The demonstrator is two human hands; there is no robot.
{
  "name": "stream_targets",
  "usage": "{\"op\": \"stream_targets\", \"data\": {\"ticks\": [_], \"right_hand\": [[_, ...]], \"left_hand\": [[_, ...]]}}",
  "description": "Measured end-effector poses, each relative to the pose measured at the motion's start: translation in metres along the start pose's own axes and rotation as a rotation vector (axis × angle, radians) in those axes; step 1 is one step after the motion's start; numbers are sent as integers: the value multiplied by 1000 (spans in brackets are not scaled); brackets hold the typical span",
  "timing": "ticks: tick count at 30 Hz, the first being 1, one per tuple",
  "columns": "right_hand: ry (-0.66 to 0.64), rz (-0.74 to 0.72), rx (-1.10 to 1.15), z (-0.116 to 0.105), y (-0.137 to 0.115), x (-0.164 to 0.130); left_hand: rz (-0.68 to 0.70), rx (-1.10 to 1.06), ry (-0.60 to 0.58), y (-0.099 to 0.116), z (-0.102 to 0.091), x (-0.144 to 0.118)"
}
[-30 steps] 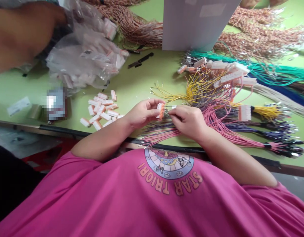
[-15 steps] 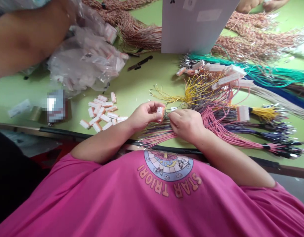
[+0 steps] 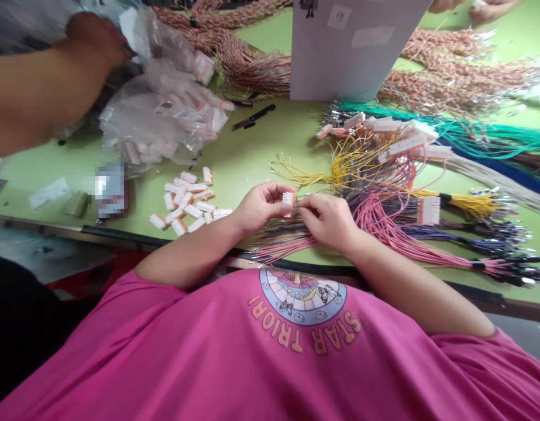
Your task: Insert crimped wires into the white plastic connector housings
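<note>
My left hand [image 3: 260, 206] pinches a small white and orange connector housing [image 3: 289, 203] over the near edge of the green table [image 3: 252, 152]. My right hand [image 3: 327, 218] presses against the housing's right side, its fingertips closed on thin wires that run into it. Under both hands lie pink and purple wire bundles [image 3: 384, 228]. A pile of loose white connector housings [image 3: 186, 202] sits just left of my left hand.
Yellow wires with finished connectors [image 3: 384, 137] spread at the right, beside green and blue cables [image 3: 493, 140]. A white card [image 3: 348, 47] stands at the back. Another person's arm [image 3: 41, 88] handles a clear plastic bag of housings [image 3: 164, 111] at upper left. Black tweezers [image 3: 254, 117] lie mid-table.
My hands stayed together at the housing, the right fingers pushing closer against it. The other person's arm shifted over the plastic bag, and the view moved slightly.
</note>
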State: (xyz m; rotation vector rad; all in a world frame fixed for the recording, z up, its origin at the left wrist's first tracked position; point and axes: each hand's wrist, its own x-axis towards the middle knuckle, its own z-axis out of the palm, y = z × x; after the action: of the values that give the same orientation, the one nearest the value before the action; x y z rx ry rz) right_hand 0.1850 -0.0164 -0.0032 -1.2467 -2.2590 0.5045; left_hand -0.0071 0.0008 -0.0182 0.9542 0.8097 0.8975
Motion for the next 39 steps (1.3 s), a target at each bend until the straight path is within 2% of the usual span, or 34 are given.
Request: {"op": "stream_targets", "data": {"ticks": [8,11,13,14,16,18,20,24,27,31,35,37,39], "right_hand": [[28,-177,-171,-1,5,3],[37,-266,-174,-21,9,5],[55,-281,-164,-40,6,3],[12,-289,-158,-48,3,1],[-228,-322,-165,-57,-5,-3],[-558,-355,-238,-55,-14,-7],[-747,-363,-351,-45,-19,-11],[-754,-364,-423,-24,-18,-13],[-742,-385,-406,-21,-13,-11],[-743,-354,-286,-34,-7,-5],[-726,-240,-10,-49,-12,0],[-753,-248,161,-50,-21,-1],[-776,-331,332,-46,-31,-4]], "left_hand": [[-52,3,14,4,3,2],[-51,35,11,11,-1,4],[-36,70,71,15,-2,5],[-26,88,109,17,-3,5],[-14,118,147,19,-4,5],[-8,132,151,19,-4,5],[-18,134,151,20,-3,4],[-41,134,161,22,1,3],[-41,148,155,22,0,3],[-51,123,119,19,-4,3],[-93,40,55,15,-5,2],[-104,0,31,15,-4,1],[-110,-38,-2,15,-2,0]]}}
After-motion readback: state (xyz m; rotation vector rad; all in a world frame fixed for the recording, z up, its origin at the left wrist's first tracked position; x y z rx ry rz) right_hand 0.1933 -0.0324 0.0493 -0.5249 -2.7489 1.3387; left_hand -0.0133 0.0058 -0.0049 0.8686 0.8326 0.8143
